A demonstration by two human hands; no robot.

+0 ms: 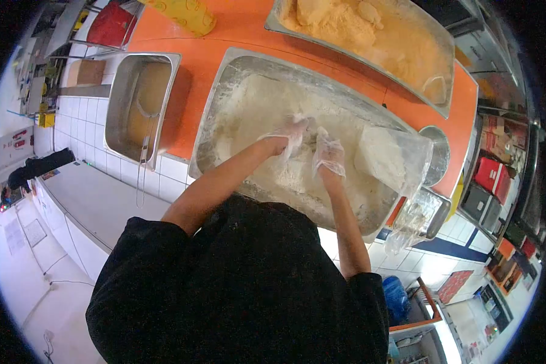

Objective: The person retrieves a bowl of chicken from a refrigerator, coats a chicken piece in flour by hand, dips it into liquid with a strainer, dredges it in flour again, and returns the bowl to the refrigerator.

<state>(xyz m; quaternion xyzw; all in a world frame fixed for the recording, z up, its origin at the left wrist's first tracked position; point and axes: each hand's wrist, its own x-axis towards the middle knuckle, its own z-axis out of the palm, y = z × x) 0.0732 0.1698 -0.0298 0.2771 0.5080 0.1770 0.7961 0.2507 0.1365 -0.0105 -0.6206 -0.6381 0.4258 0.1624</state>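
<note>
Flour fills a large metal tray on the orange counter. Both of my hands wear clear plastic gloves dusted with flour and sit close together near the tray's middle. My left hand reaches in from the left, its fingers bunched and pointing toward the other hand. Opposite it, my right hand is curled, fingertips down at the flour. Whatever lies between the fingers is coated in flour and blurred, so I cannot make it out. A clear plastic bag of flour rests at the tray's right end.
To the left stands a deep metal pan of tan liquid with a wire-handled strainer in it. Orange breading fills another tray at the back. A metal bowl and a small bag-draped pan are at the right. A yellow cylindrical container lies behind.
</note>
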